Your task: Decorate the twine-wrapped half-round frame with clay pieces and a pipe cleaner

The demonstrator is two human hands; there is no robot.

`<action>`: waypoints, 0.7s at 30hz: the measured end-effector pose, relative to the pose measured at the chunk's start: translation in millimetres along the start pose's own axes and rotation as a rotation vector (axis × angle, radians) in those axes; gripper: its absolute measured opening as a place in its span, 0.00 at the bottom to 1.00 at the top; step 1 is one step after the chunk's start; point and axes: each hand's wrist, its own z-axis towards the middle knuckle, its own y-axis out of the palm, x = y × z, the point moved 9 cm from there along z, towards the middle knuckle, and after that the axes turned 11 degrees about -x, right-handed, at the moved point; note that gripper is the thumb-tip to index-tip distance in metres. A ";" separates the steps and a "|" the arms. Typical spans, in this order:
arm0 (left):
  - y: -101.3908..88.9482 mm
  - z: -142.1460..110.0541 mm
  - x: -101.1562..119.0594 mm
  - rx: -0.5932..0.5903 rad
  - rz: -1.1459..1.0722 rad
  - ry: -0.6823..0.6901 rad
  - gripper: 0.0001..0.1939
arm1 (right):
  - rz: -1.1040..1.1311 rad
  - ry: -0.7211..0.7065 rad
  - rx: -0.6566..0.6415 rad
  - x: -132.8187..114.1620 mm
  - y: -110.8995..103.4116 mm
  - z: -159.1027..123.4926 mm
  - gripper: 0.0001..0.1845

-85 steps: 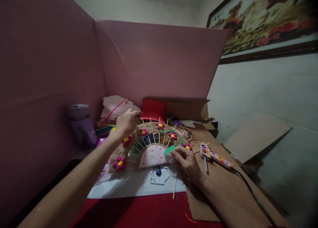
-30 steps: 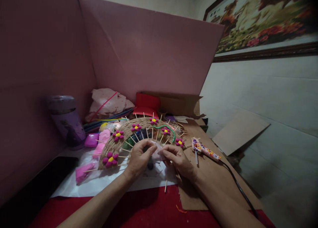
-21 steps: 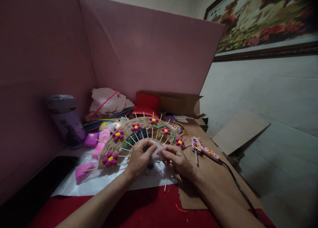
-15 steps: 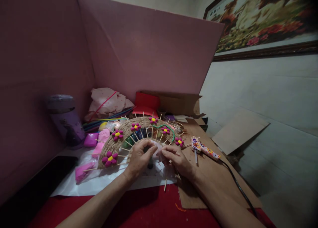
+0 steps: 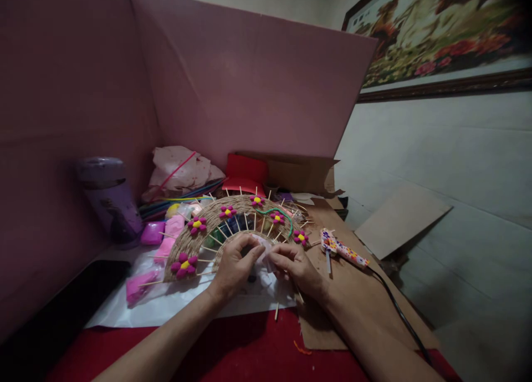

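Observation:
Between both hands is a small piece of thin, translucent plastic. My left hand pinches its left side with thumb and forefinger. My right hand is closed with thumb and fingertips on its right side; whatever else lies in those fingers is hidden. Just beyond my hands lies a half-ring fan shape wound in twine over thin wooden sticks, the hands covering part of its inner edge. Magenta clay flowers with yellow centres, such as the large one at the left, sit on it. A green strand curves over its right part.
A floral glue gun with a black cord rests on cardboard at the right. Pink clay packs, a purple tumbler and a dark flat object are at the left. A loose stick lies in front.
The plastic between my fingertips has shifted slightly and shows paler. Both hands stay in nearly the same place; the fan shape has not moved.

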 end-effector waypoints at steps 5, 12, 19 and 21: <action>1.7 -1.4 6.7 -0.015 0.086 0.057 0.10 | -0.031 -0.025 -0.038 -3.8 6.5 0.4 0.12; -0.9 -3.6 21.1 0.015 0.218 0.156 0.05 | -0.106 -0.065 -0.035 -5.1 7.7 0.2 0.14; 3.1 -12.8 37.0 0.072 0.332 0.146 0.08 | -0.433 -0.270 0.322 -35.1 -7.7 -21.1 0.10; 21.9 -12.6 19.4 -0.093 0.227 -0.012 0.14 | -0.558 -0.324 0.286 -42.1 1.2 -23.7 0.08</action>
